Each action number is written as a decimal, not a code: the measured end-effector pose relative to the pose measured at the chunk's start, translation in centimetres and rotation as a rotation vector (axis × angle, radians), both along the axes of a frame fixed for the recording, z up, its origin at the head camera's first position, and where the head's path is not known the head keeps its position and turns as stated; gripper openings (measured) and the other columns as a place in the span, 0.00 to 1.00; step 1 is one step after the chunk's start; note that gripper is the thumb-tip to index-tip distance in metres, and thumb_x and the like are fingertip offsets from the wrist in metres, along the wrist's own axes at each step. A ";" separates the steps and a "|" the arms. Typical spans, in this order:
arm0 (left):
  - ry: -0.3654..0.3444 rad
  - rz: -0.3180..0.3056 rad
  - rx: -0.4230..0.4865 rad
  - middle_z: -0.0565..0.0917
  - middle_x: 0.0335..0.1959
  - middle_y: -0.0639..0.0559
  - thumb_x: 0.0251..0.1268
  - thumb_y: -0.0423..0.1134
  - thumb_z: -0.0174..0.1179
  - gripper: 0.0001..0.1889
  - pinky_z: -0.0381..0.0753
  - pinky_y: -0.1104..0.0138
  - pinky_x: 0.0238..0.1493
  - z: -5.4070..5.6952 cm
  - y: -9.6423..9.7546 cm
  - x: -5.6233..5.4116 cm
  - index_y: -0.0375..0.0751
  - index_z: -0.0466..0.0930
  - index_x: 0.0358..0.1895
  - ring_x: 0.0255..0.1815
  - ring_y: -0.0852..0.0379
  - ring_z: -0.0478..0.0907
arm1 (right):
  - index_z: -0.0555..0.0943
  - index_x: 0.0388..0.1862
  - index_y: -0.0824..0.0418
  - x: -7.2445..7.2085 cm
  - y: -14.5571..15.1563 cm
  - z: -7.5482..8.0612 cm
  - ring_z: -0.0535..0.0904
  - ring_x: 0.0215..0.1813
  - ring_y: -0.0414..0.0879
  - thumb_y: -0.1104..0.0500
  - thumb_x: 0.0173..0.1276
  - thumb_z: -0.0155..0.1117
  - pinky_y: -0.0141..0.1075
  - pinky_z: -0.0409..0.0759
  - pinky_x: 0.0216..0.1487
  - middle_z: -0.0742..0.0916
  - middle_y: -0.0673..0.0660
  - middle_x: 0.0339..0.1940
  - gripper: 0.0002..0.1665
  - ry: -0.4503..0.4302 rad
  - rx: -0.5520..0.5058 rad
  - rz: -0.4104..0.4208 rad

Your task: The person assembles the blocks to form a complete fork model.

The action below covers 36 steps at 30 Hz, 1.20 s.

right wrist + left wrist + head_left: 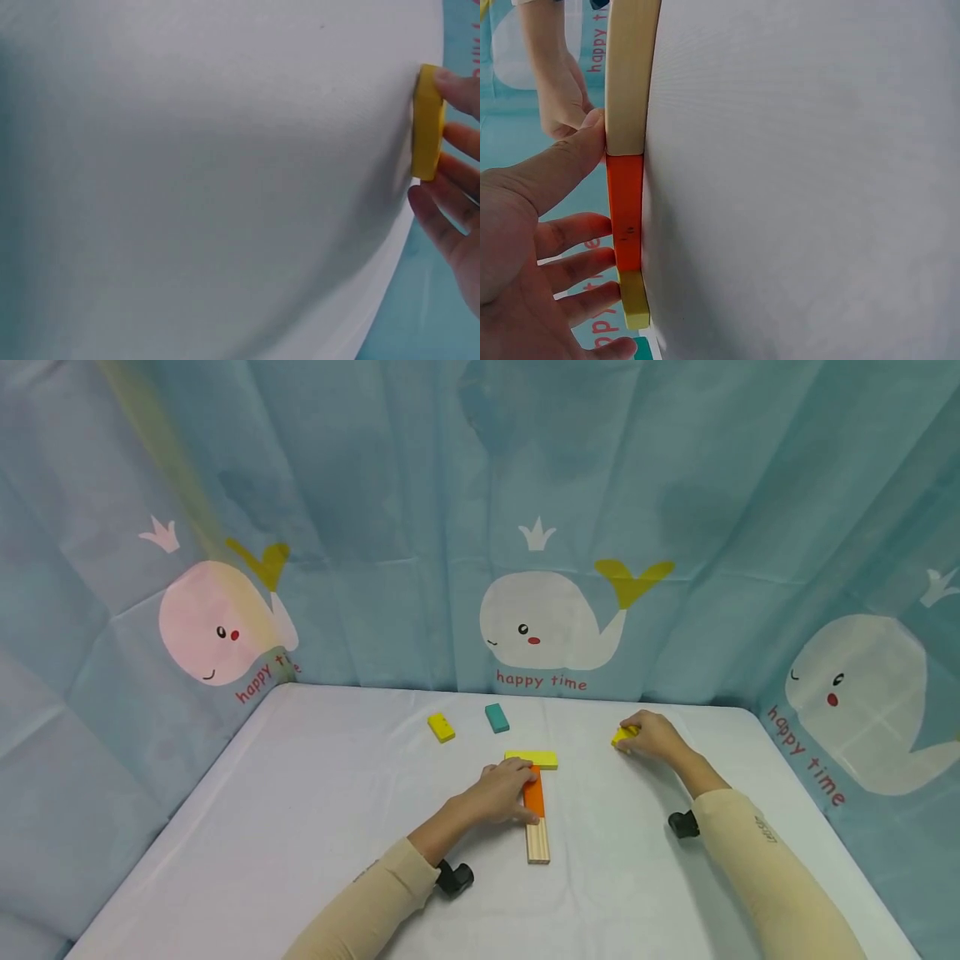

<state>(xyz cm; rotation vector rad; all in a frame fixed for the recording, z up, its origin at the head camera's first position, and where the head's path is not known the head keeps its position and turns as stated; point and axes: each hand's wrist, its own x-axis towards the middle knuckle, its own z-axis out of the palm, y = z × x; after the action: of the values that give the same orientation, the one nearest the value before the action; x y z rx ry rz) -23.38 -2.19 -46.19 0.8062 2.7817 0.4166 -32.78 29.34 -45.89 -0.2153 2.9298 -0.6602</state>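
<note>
My left hand (501, 792) rests its fairly straight fingers on a row of flat blocks near the middle of the table. The row holds an orange block (625, 214), a plain wooden block (537, 845) at its near end and a yellow block (546, 760) lying crosswise at its far end. In the left wrist view the thumb touches the plain block near its joint with the orange one. Farther right, my right hand (651, 737) pinches a small yellow block (427, 124) between thumb and fingers, at or just above the table; the exact gap cannot be told.
Toward the back of the white table (337, 793) lie another yellow block (441, 727) and a teal block (497, 718). Light blue curtains (390, 527) with printed whales stand round the back and sides. Black wrist straps (455, 878) sit below both sleeves.
</note>
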 end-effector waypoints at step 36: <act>0.008 0.002 0.001 0.69 0.71 0.50 0.52 0.58 0.71 0.37 0.67 0.53 0.66 0.2 0.0 0.3 0.45 0.74 0.64 0.74 0.53 0.62 | 0.80 0.55 0.71 -0.5 -2.6 1.2 0.77 0.52 0.60 0.54 0.59 0.72 0.52 0.78 0.54 0.81 0.68 0.52 0.30 0.088 -0.036 0.121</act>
<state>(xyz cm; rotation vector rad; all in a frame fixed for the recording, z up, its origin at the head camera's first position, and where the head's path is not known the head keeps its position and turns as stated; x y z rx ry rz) -23.07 -2.20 -46.02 0.8069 2.7906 0.4157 -33.25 26.76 -44.64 -0.4319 2.9603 -0.7028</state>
